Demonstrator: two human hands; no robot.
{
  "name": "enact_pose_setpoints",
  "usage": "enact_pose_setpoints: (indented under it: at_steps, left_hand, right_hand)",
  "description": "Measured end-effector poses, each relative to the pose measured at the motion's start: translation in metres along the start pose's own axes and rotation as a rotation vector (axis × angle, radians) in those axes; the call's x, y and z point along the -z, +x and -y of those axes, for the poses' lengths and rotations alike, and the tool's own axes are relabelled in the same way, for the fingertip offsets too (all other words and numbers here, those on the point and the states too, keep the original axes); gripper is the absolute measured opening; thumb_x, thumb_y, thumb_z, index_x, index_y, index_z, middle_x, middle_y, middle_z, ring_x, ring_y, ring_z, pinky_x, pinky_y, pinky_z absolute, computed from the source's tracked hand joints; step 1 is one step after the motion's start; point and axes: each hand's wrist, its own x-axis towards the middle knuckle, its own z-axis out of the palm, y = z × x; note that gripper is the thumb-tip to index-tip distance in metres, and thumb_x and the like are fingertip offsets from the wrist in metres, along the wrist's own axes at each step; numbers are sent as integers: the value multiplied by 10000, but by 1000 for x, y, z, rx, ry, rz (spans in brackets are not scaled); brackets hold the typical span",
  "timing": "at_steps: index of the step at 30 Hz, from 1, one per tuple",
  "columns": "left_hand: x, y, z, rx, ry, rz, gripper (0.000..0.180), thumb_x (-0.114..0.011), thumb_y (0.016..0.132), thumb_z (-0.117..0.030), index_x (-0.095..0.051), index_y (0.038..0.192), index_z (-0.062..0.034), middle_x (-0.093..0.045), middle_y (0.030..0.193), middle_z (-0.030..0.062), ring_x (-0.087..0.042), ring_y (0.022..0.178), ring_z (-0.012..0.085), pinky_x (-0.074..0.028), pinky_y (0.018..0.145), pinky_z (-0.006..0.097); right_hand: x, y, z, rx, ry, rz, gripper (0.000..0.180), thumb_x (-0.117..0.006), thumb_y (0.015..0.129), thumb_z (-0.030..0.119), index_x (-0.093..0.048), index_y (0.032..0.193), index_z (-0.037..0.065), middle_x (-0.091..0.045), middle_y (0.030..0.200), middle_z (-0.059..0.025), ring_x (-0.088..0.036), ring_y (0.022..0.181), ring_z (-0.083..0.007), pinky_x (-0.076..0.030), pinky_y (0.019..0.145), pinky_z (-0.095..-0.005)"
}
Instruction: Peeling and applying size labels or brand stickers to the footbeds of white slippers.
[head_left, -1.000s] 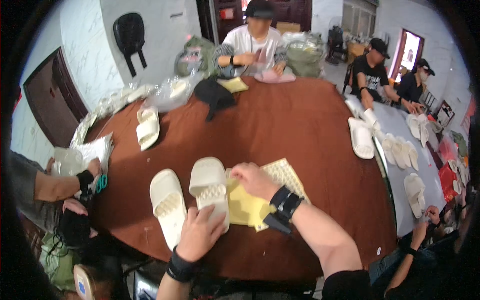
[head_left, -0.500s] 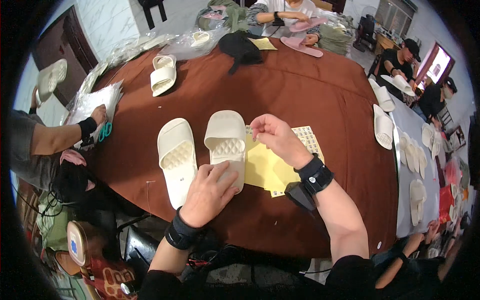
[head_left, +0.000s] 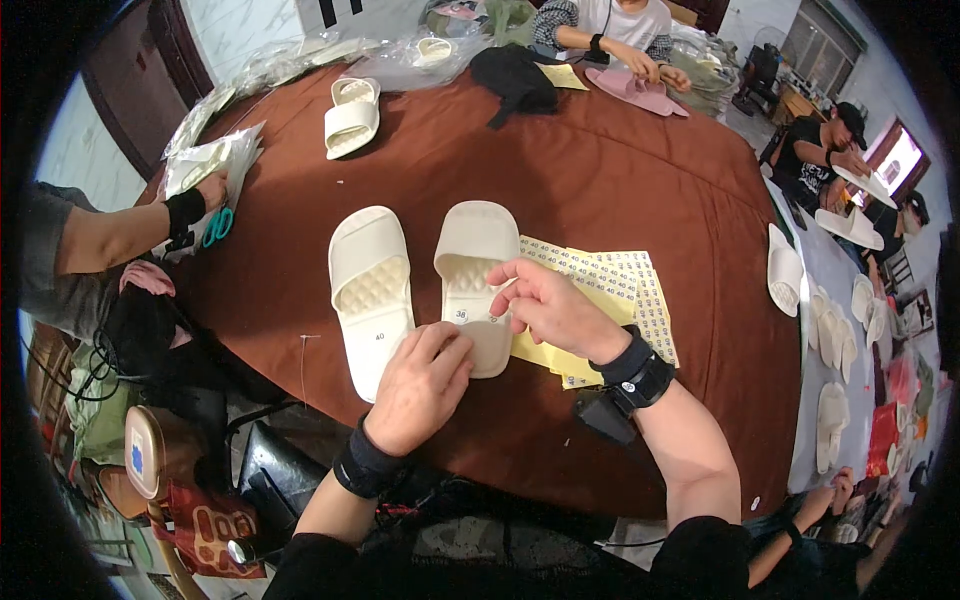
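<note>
So your right hand (head_left: 558, 312) has its fingers curled with gaps between them, right at the edge of one cream quilted-footbed slide (head_left: 485, 348). Can't tell if those tips touch it or pinch anything tiny. Your left hand (head_left: 418, 388) has its fingers bunched together by that slide's heel, and I honestly can't see whether they're gripping something. The other cream slide (head_left: 372, 300) sits just left of those left fingers.

What I'd worry about: there's a little printed label (head_left: 461, 315) just above your left fingertips, and it doesn't seem to match the printed mark (head_left: 380, 337) on the other slide. Mixed-up sizes, maybe? Worth checking.

Also, nothing seems to pin the slide's toe end beyond your fingers, so a sideways nudge from the right could spin it. And the yellow-backed sticker sheets (head_left: 625, 290) lie loose below your right fingers and wrist, with that black box (head_left: 603, 415) dangling off your wristband (head_left: 638, 372) close by. One careless pull back could drag or crease them.
</note>
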Motion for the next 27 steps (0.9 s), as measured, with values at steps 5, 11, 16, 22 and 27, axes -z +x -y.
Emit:
enact_pose_setpoints:
  at_steps: [5,11,16,22,27]
  left_hand:
    - [-1,-4,0,11,-7,-27,234,-671,794,-4,-641,1026,0,-597,1076,152,-598,968,353,-503,841,422]
    - [6,-9,-7,-103,-32,-44,246,-691,772,5,-648,1014,8,-618,1096,143,-610,996,339,-503,856,413]
    - [9,-13,-6,-57,-47,-67,313,-705,767,-39,-634,1071,-17,-595,1145,132,-585,1030,325,-478,866,412]
    - [11,4,-7,-40,154,-4,366,-699,789,-110,-605,1134,-28,-545,1242,149,-503,1158,358,-413,960,457]
    - [2,14,-8,-25,141,54,360,-671,807,-149,-626,1146,-38,-499,1322,165,-435,1234,400,-370,1033,499]
  right_hand:
    - [-1,0,8,25,39,-45,265,-457,919,40,-535,1169,-4,-632,879,-71,-583,707,-104,-480,629,-243]
    - [6,-1,9,72,-44,-111,231,-487,928,70,-570,1126,-15,-627,835,-55,-594,757,-99,-487,672,-254]
    - [2,-6,19,130,64,-33,234,-511,960,121,-556,1171,30,-629,857,-20,-529,714,-47,-444,634,-200]
    - [-14,-27,45,122,344,127,293,-506,949,66,-494,1236,11,-651,982,-34,-542,746,-33,-453,611,-185]
    - [-36,-45,63,123,288,251,381,-533,923,0,-478,1297,44,-631,1033,-52,-572,891,-67,-455,694,-201]
